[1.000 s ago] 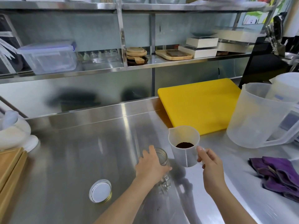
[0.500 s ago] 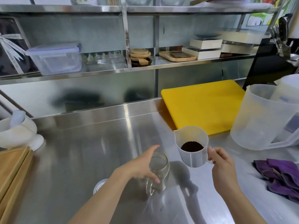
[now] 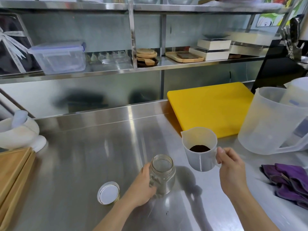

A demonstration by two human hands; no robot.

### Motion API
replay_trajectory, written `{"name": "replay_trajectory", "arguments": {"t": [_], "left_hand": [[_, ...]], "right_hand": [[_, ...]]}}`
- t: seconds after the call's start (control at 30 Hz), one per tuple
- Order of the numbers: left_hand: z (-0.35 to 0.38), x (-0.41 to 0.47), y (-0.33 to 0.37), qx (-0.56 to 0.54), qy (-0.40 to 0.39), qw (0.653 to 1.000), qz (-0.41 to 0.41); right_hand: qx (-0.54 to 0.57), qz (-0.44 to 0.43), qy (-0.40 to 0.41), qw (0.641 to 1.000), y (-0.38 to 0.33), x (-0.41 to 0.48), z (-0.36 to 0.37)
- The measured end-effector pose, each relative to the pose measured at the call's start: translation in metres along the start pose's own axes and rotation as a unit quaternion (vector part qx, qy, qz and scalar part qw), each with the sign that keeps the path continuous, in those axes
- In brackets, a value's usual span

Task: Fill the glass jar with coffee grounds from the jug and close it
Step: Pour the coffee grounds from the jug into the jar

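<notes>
An empty clear glass jar (image 3: 164,172) stands upright on the steel counter (image 3: 83,164), mouth uncovered. My left hand (image 3: 143,185) wraps its left side and holds it. My right hand (image 3: 231,167) grips the handle of a small translucent plastic jug (image 3: 199,155), held upright above the counter just right of the jar, spout toward the upper left. Dark coffee grounds (image 3: 199,148) lie in its bottom. The jar's lid (image 3: 108,192) lies white side up on the counter, left of the jar.
A yellow cutting board (image 3: 210,105) leans behind the jug. A large clear pitcher (image 3: 273,120) stands at right, a purple cloth (image 3: 290,182) in front of it. A white mortar (image 3: 18,132) and wooden boards (image 3: 13,170) sit at left. Shelves run along the back.
My left hand has slid from over the jar's top to its side, uncovering the mouth. The jug in my right hand has stayed upright beside the jar.
</notes>
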State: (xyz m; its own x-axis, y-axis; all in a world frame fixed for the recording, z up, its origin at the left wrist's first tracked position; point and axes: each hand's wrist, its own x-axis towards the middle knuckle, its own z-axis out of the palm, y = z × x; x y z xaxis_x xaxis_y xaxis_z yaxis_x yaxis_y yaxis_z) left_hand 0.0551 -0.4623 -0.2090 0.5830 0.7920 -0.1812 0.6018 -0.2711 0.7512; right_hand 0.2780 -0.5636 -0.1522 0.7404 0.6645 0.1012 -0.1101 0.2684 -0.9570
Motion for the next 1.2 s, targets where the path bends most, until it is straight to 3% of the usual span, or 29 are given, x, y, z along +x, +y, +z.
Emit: {"name": "replay_trajectory", "arguments": {"t": [0.2,0.33,0.57,0.83,1.2], "left_hand": [[-0.007,0.008,-0.016,-0.060,0.089,0.993,-0.040],[-0.008,0.006,-0.023,-0.119,0.054,0.990,-0.049],[-0.007,-0.008,-0.030,-0.203,-0.020,0.977,-0.064],[0.000,-0.014,-0.027,-0.288,0.007,0.955,-0.075],[0.011,-0.014,-0.034,-0.369,0.031,0.925,-0.078]], "right_hand": [[-0.084,0.003,-0.084,0.993,-0.003,-0.004,0.006],[-0.120,-0.006,-0.120,0.986,-0.009,-0.006,0.010],[-0.122,-0.033,-0.102,0.987,-0.014,-0.004,0.023],[-0.163,-0.082,-0.086,0.979,-0.023,0.006,0.037],[-0.314,-0.243,-0.161,0.904,-0.039,0.023,0.057]]}}
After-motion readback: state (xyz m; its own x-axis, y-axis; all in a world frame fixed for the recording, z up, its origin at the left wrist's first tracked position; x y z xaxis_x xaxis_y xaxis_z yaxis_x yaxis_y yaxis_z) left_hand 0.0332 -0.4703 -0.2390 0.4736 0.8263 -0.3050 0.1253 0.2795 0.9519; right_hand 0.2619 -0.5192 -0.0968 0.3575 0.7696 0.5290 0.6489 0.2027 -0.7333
